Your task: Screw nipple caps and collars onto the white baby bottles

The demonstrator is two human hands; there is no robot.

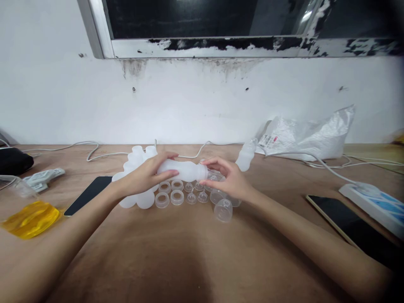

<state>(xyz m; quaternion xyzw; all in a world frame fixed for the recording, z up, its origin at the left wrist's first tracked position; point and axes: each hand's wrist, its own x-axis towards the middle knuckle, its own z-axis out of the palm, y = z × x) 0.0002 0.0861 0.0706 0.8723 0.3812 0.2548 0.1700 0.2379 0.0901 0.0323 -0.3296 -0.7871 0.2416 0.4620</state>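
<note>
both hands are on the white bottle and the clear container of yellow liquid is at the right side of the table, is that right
Not quite: the clear container of yellow liquid is at the left side, as the head view shows. The left hand and right hand are indeed on the white bottle.

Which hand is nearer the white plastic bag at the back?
Right. The right hand is at the frosted bottle's neck end, in front and left of the white plastic bag; the left hand is farther left, around the bottle's body.
</note>
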